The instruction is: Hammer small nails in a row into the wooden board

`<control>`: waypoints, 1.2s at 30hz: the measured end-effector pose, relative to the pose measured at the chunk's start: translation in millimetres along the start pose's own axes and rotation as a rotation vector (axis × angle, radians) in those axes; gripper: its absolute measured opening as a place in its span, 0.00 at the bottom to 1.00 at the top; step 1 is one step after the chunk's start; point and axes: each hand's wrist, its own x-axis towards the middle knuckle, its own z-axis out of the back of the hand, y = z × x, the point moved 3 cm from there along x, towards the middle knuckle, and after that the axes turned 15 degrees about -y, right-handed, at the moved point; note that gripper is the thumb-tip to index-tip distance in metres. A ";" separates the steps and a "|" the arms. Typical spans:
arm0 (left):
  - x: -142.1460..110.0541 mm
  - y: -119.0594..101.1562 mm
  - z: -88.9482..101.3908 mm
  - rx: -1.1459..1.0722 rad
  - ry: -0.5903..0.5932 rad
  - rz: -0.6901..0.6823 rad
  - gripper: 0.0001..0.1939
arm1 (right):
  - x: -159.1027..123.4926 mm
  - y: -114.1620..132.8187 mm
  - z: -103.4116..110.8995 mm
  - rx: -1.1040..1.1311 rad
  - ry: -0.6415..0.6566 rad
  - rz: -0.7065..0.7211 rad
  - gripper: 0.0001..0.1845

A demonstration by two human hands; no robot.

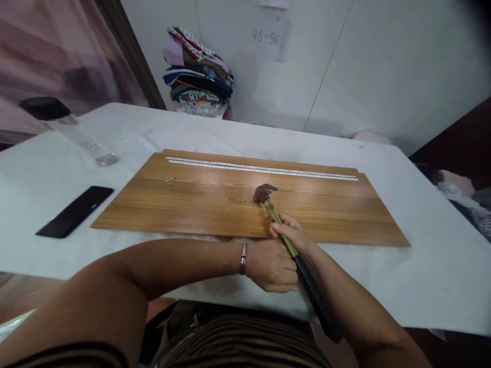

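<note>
A brown wooden board [192, 204] lies flat on a white table [422, 276]. My right hand [291, 232] is closed round the shaft of a claw hammer [264, 193], whose head rests on the board beside a row of small nail heads [240, 200]. My left hand [270, 266] sits at the board's near edge, beside the hammer's dark grip, its fingers curled under and hidden. A bracelet is on my left wrist. Two loose nails [169, 180] lie on the board's left part.
A white strip [264, 169] runs along the board's far side. A black phone [74, 211] and a lidded clear bottle [67, 127] are on the table's left. Folded cloths [199, 76] are stacked against the far wall.
</note>
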 end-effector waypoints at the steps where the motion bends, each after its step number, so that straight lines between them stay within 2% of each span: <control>1: -2.2 5.6 10.6 0.000 -0.007 0.055 0.19 | -1.0 0.1 0.3 -0.006 -0.007 -0.012 0.26; 4: -19.5 30.9 58.1 0.027 -0.095 0.292 0.19 | -4.0 -1.1 0.5 0.027 0.011 -0.059 0.26; 5: -27.9 43.8 77.6 0.062 -0.165 0.399 0.20 | -4.8 -1.3 0.5 0.050 0.022 -0.065 0.26; 7: -50.1 78.7 116.4 0.220 -0.369 0.749 0.23 | -5.7 -0.9 0.5 0.096 0.030 -0.060 0.27; 9: -74.7 115.7 144.7 0.336 -0.624 1.053 0.26 | -5.7 0.1 0.4 0.132 0.028 -0.056 0.28; 10: -85.4 133.8 150.9 0.344 -0.702 1.155 0.26 | -5.4 0.6 0.3 0.143 0.027 -0.057 0.29; 12: -101.9 165.5 150.6 0.315 -0.795 1.265 0.25 | -4.5 1.2 0.2 0.151 0.027 -0.064 0.29; 14: -113.4 187.6 139.4 0.295 -0.782 1.346 0.25 | -3.4 1.1 0.8 0.158 0.025 -0.073 0.28; 17: -121.3 198.6 122.7 0.341 -0.644 1.399 0.24 | -2.4 -0.7 3.4 0.186 0.013 -0.092 0.29; 21: -122.0 194.0 118.3 0.365 -0.517 1.372 0.22 | -2.0 -1.8 6.7 0.237 -0.020 -0.112 0.30; 30: -129.5 201.1 117.4 0.291 -0.535 1.308 0.22 | -2.5 5.5 2.5 0.204 -0.118 -0.088 0.26; 36: -132.0 197.8 118.9 0.203 -0.524 1.298 0.21 | -19.3 7.5 -12.5 0.168 -0.177 -0.047 0.27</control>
